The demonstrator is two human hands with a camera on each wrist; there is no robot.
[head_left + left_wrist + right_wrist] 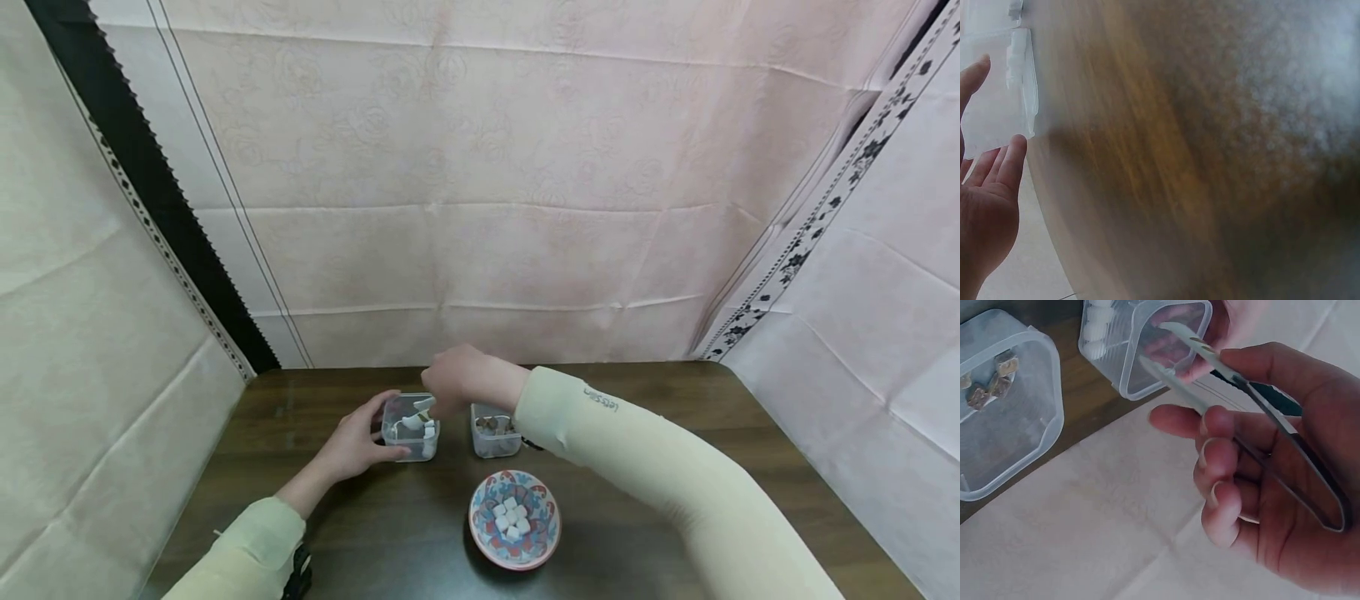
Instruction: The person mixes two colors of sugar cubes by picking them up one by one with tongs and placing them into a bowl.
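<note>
My left hand [358, 442] grips a clear plastic container [415, 450] from its left side, thumb in front and fingers behind. White cubes [1096, 331] line one side inside it. My right hand [467, 377] holds a pair of tongs [1285, 427], their pale tips apart with nothing seen between them. In the right wrist view these tips are by the container's open top. Close by on the right stands a second clear container [495, 447] with brown cubes [1007, 362]. The left wrist view catches only part of the left hand and its container.
A patterned bowl [514, 560] with several white cubes [512, 518] stands nearer the front on the dark wooden table [390, 542]. Pale cloth [525, 167] hangs behind the table and along both sides. The right forearm crosses over the table's right half.
</note>
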